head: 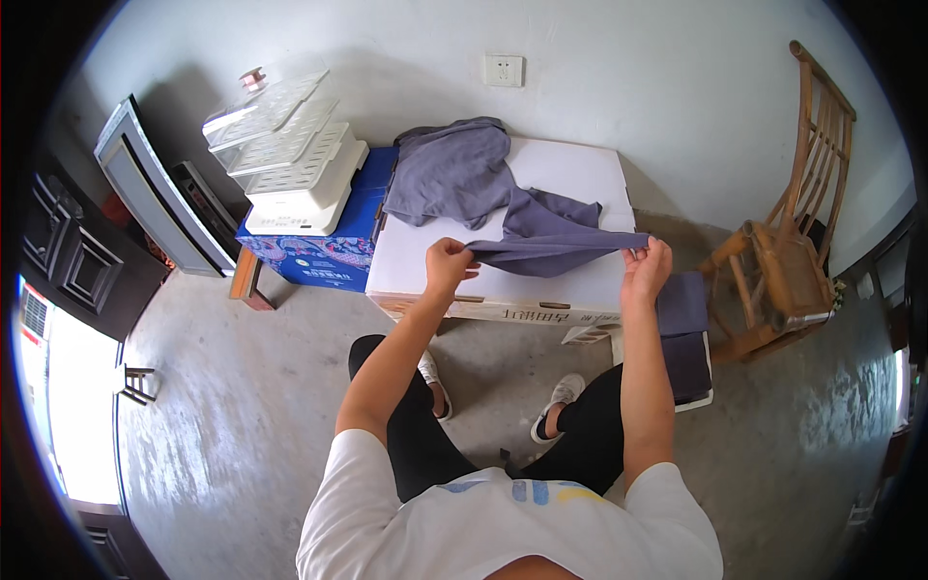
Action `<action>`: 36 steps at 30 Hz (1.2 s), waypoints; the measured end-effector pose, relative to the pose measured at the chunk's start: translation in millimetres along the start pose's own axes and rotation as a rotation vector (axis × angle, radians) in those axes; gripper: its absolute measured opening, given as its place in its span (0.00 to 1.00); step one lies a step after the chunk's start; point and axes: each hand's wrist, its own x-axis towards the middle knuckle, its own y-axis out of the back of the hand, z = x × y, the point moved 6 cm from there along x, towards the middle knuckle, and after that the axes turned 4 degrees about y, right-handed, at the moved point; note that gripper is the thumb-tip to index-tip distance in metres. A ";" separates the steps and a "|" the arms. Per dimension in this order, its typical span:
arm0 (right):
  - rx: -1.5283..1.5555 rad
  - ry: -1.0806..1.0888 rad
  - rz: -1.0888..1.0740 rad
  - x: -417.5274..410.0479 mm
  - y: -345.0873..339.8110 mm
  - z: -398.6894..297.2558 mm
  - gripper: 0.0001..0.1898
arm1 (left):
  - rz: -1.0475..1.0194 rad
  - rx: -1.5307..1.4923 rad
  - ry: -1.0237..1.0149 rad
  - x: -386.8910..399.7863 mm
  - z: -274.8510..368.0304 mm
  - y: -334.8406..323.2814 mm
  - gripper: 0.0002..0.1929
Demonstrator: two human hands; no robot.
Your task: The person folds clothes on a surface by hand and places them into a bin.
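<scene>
A purple-grey knit garment [554,235] is stretched sideways between my two hands above a large white cardboard box [573,170]. My left hand [450,267] pinches its left end, and my right hand [647,270] pinches the right end near the box's front right corner. More purple-grey cloth [453,170] lies bunched on the back left of the box; whether it is the same piece as the held part I cannot tell, though the two join or overlap. Folded purple cloth [681,304] rests in a white container [703,400] beside my right forearm.
Left of the white box, a blue patterned box [312,270] bears a white appliance with stacked clear trays [290,167]. A bamboo chair [779,268] stands at the right. Framed panels [163,196] lean on the wall at the left, and a small stool [136,384] is farther off.
</scene>
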 end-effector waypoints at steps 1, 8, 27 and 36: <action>-0.047 0.031 -0.002 -2.7 -2.7 -6.1 0.09 | -0.025 -0.061 -0.008 -1.1 10.5 0.8 0.02; -0.010 0.091 -0.138 -14.1 -60.7 -91.5 0.06 | -0.218 -0.057 -0.100 -42.1 114.6 -7.1 0.08; -0.272 0.029 -0.233 59.9 -87.7 -131.9 0.07 | -0.248 0.248 -0.246 -6.2 232.9 -41.9 0.08; -0.079 0.445 -0.072 -11.3 -40.6 -163.4 0.05 | -0.157 0.195 -0.733 -8.6 265.1 -79.8 0.08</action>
